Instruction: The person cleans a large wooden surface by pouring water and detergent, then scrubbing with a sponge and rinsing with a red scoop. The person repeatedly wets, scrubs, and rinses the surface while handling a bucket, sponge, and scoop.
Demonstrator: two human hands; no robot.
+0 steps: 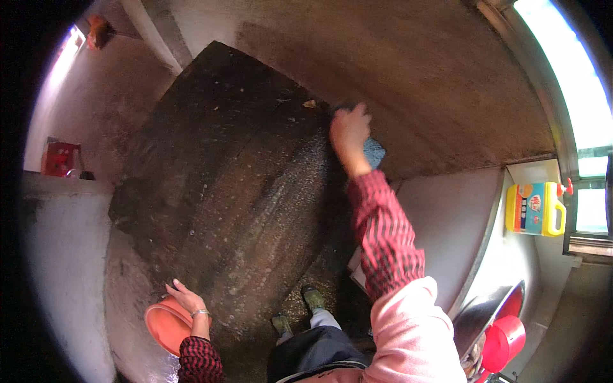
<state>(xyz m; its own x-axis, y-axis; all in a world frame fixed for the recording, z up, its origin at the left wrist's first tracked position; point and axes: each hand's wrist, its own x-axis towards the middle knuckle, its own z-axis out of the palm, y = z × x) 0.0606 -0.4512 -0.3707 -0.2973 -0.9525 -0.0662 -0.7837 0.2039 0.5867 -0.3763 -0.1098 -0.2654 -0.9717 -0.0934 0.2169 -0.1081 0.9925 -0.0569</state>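
Note:
At the lower left, my left hand [189,299], with a bracelet at the wrist, grips the rim of an orange plastic basin [165,325]. The basin is tilted, and its contents cannot be made out. My right hand [351,131] is stretched far forward over the right edge of the dark, wet floor [249,158], by the wall. It is blurred, its fingers look partly bent, and whether it holds anything cannot be told. Just beyond its wrist a blue object [374,152] shows, partly covered by my arm. Pale specks and wet streaks mark the floor.
My shoes [313,298] stand on the wet floor. To the right are a large metal wok or pan [488,311], a red plastic ladle [503,342] and a yellow jug [536,209] on a ledge. A red object [61,159] sits on the low left wall [67,230].

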